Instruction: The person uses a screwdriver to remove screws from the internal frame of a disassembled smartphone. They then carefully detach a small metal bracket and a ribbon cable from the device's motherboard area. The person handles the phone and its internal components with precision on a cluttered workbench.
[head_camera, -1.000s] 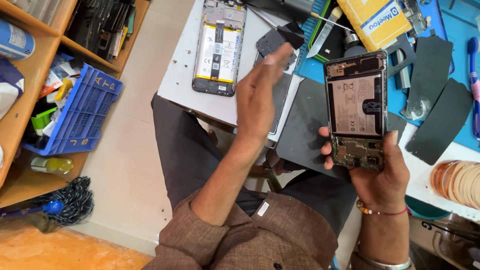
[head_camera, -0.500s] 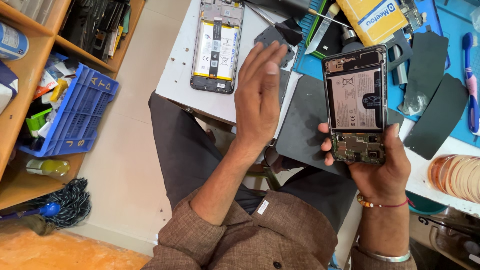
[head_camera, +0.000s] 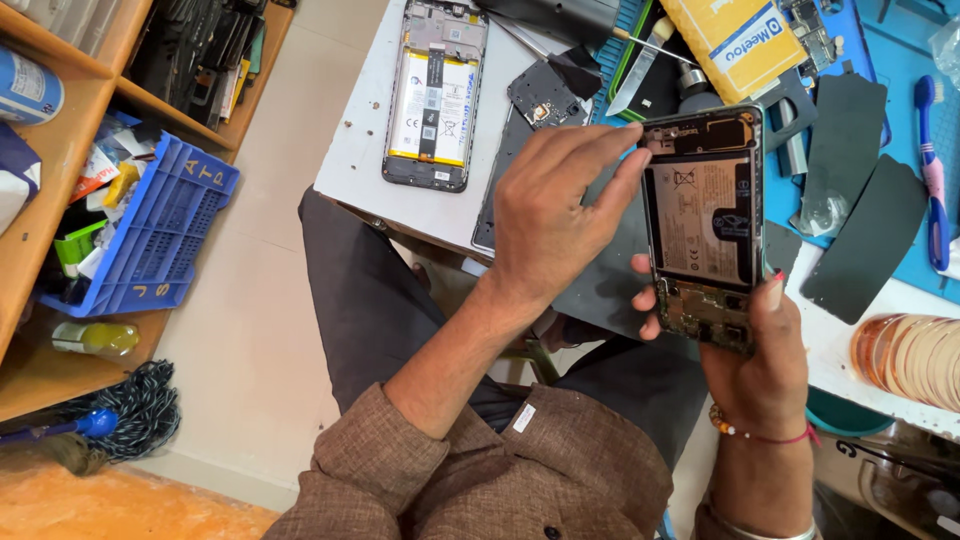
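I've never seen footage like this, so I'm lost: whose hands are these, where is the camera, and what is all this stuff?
The camera sits on a person's head and looks down at their own two bare hands and lap. The right hand holds an opened phone upright, its back off so the battery shows. The left hand reaches over with its fingertips at the phone's upper left edge. On the white table lies a second opened phone, beside dark back covers, a toothbrush and a yellow box on a blue mat. On the floor, left, stands a blue crate.
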